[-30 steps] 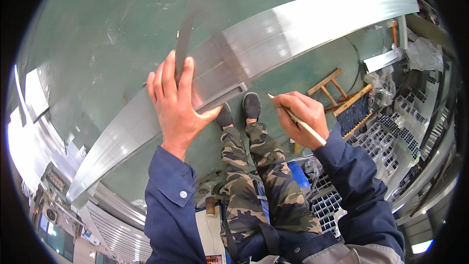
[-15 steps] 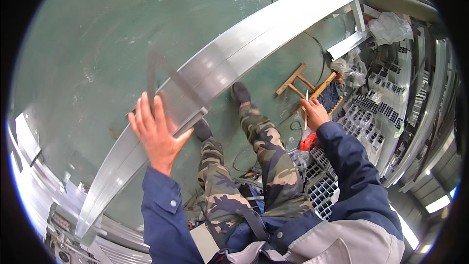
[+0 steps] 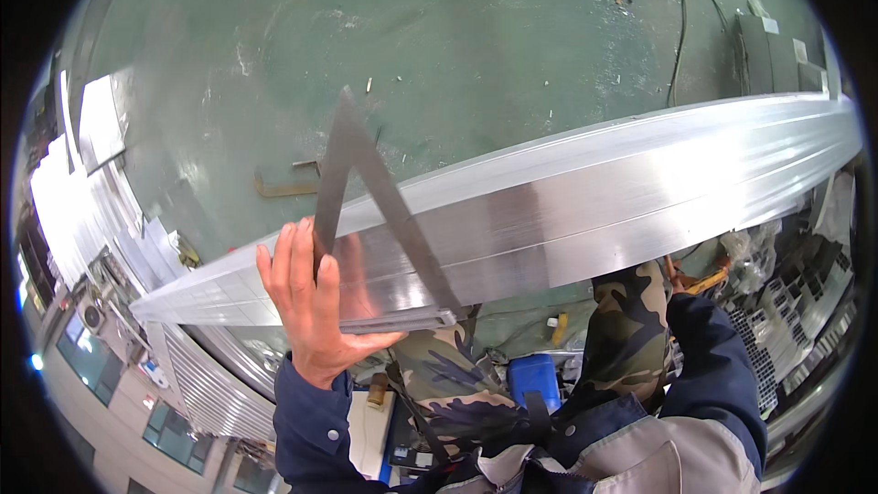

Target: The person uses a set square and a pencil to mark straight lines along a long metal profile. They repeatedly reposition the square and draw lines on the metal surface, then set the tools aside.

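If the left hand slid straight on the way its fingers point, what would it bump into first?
Probably the brown bent piece just past the silver beam: the left hand points toward it. It seems to lie lower, on the green floor, so the hand might pass above it.

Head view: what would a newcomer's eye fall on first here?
Probably the long shiny beam, stretching across the picture and glaring brightly toward its right end. Next, the dark triangle over its left half, tip pointing past the far edge, with the left hand spread at its lower left corner. The blue container stands out below, between the camouflage-clad legs.
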The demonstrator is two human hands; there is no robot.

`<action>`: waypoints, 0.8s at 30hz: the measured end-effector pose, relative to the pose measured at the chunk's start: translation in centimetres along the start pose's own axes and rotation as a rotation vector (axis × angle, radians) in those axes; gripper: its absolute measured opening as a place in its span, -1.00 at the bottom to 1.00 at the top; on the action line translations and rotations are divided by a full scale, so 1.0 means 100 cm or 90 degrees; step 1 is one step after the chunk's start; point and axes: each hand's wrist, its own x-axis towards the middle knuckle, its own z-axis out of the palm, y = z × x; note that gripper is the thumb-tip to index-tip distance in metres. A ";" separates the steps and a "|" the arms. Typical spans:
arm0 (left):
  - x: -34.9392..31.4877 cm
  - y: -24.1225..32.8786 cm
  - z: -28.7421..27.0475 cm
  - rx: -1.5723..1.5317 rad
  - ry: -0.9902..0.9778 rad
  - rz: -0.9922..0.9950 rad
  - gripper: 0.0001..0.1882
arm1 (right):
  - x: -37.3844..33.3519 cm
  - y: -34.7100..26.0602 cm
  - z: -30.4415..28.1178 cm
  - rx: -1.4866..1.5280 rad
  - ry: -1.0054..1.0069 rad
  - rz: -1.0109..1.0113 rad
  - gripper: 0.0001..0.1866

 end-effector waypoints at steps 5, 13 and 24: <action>0.031 0.022 0.006 -0.024 0.015 -0.012 0.33 | -0.025 -0.021 0.010 0.036 0.031 0.003 -0.61; 0.053 0.050 0.011 -0.029 0.040 -0.030 0.29 | -0.015 -0.035 0.002 0.062 0.051 -0.016 -0.60; 0.049 0.060 0.025 -0.003 0.054 -0.010 0.33 | 0.055 0.041 -0.052 -0.012 0.093 -0.069 -0.58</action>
